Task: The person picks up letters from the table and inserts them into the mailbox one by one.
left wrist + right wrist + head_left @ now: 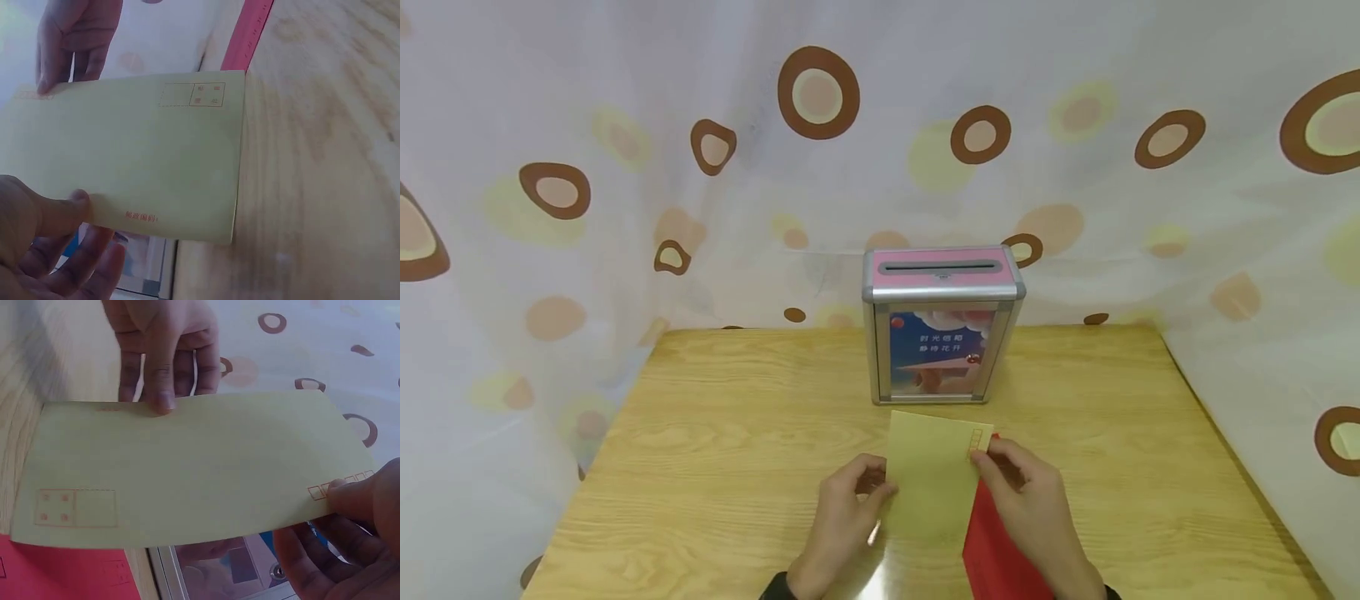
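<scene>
A pale yellow envelope [928, 479] with red printed boxes is held up between both hands, in front of the box. My left hand [848, 508] pinches its left edge, thumb on the near face and fingers behind, as the left wrist view also shows on the envelope [137, 150]. On the opposite edge, near the row of small printed squares, my right hand [1033, 496] pinches it the same way. A red envelope [992, 546] lies on the table, partly hidden under my right hand and the yellow envelope.
Beyond the hands stands an upright silver-framed box [883, 350] with a pink top, a slot [940, 267] in it and a picture panel with a small lock on the front. The wood-grain table [737, 417] is backed by a white curtain [737, 75] with brown rings.
</scene>
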`<action>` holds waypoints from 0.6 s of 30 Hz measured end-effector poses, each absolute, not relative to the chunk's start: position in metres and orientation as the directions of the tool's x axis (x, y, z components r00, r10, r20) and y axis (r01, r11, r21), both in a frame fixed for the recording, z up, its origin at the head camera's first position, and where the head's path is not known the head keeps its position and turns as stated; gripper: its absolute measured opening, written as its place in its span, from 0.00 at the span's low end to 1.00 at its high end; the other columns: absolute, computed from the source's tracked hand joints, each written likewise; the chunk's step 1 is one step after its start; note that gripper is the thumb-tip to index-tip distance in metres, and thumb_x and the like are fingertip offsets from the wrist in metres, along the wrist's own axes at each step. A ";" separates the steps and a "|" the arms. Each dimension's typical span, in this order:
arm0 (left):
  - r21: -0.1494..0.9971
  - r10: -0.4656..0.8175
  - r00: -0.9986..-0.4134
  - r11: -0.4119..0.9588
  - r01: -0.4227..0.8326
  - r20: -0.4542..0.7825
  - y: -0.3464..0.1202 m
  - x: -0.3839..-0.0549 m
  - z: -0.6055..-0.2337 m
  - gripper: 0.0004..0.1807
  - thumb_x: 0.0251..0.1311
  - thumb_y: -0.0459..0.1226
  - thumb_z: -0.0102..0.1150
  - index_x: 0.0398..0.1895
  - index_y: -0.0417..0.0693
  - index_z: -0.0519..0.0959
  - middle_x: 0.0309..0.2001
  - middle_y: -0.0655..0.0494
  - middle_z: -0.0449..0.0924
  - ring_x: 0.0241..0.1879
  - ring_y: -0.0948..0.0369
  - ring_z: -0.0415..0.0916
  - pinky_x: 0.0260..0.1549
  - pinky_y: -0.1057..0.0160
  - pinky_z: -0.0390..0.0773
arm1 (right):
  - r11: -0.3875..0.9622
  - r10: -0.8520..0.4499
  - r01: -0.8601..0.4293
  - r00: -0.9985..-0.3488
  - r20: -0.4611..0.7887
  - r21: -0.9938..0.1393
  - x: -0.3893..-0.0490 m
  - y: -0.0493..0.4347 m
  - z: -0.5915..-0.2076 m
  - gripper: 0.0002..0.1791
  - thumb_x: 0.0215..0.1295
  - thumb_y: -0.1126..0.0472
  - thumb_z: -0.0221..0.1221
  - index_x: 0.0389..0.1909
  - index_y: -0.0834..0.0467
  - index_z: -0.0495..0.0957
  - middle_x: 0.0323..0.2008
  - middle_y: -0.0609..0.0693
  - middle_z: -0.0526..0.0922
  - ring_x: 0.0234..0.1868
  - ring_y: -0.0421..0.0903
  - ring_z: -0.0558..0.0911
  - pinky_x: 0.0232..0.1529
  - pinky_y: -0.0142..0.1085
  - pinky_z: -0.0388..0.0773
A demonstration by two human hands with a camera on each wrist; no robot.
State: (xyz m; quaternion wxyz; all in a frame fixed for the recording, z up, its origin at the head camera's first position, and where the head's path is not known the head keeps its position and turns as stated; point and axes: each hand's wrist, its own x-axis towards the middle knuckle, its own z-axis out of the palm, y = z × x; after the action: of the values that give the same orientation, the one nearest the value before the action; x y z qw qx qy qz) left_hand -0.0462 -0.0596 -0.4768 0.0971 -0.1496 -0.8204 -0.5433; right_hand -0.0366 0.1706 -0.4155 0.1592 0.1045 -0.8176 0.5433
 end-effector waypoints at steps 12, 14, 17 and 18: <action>0.732 0.248 -0.828 0.388 0.561 0.503 -0.060 -0.054 -0.468 0.14 0.49 0.24 0.69 0.38 0.47 0.80 0.35 0.57 0.83 0.35 0.64 0.80 0.34 0.67 0.84 | 0.449 -0.278 -0.521 -0.853 0.441 -0.725 -0.051 0.194 -0.405 0.06 0.63 0.65 0.64 0.30 0.51 0.78 0.30 0.44 0.85 0.32 0.39 0.84 0.33 0.36 0.85; 0.712 0.264 -0.802 0.370 0.597 0.535 -0.063 -0.054 -0.466 0.14 0.50 0.24 0.68 0.38 0.46 0.79 0.35 0.56 0.84 0.35 0.63 0.81 0.35 0.67 0.84 | 0.444 -0.295 -0.528 -0.849 0.439 -0.724 -0.051 0.193 -0.400 0.06 0.63 0.65 0.64 0.30 0.52 0.78 0.30 0.44 0.85 0.31 0.39 0.83 0.33 0.37 0.85; 0.663 0.313 -0.757 0.365 0.654 0.574 -0.069 -0.056 -0.460 0.13 0.51 0.24 0.68 0.37 0.44 0.79 0.35 0.55 0.83 0.35 0.63 0.81 0.35 0.70 0.83 | 0.443 -0.318 -0.538 -0.842 0.435 -0.717 -0.051 0.191 -0.392 0.09 0.62 0.67 0.64 0.29 0.50 0.77 0.30 0.42 0.84 0.32 0.39 0.83 0.35 0.38 0.85; 0.646 0.333 -0.741 0.362 0.672 0.583 -0.072 -0.058 -0.456 0.12 0.51 0.24 0.68 0.37 0.44 0.78 0.34 0.55 0.82 0.35 0.63 0.81 0.35 0.71 0.83 | 0.441 -0.327 -0.542 -0.839 0.434 -0.716 -0.051 0.191 -0.389 0.09 0.61 0.68 0.64 0.29 0.50 0.77 0.30 0.41 0.84 0.32 0.39 0.83 0.35 0.39 0.85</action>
State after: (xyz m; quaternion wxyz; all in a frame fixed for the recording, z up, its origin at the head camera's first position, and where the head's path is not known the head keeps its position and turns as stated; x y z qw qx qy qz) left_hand -0.0579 -0.0718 -0.4563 0.1797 -0.3119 -0.8054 -0.4709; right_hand -0.0511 0.1907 -0.3885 0.1164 0.2584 -0.8407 0.4614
